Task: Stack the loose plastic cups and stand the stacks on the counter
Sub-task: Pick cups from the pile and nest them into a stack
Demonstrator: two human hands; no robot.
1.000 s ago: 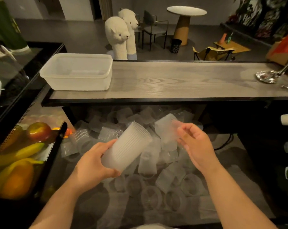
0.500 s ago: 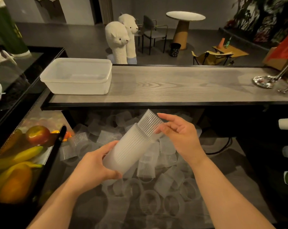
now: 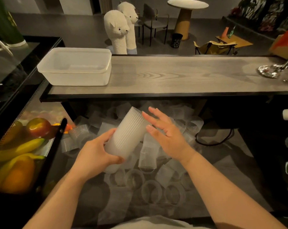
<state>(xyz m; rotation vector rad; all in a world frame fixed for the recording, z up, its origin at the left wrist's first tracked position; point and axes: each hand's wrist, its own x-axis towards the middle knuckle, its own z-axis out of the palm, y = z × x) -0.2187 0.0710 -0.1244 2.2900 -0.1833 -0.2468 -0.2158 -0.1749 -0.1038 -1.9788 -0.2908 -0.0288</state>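
My left hand grips the lower end of a tilted stack of ribbed translucent cups, whose open end leans up and to the right. Beside the stack's upper end is my right hand, fingers straight and spread, holding nothing; its fingertips sit close to the rim. Several loose cups lie scattered on the low grey surface under my hands, some upright, some on their sides. The wooden counter runs across the view above the pile.
A translucent plastic tub sits at the counter's left end. A metal lamp base stands at its right end. A black basket of fruit is at my left. A black cable lies right of the cups.
My right hand brought a single cup to the stack, slid it onto the top, then let go and opened. The left hand kept hold of the stack.
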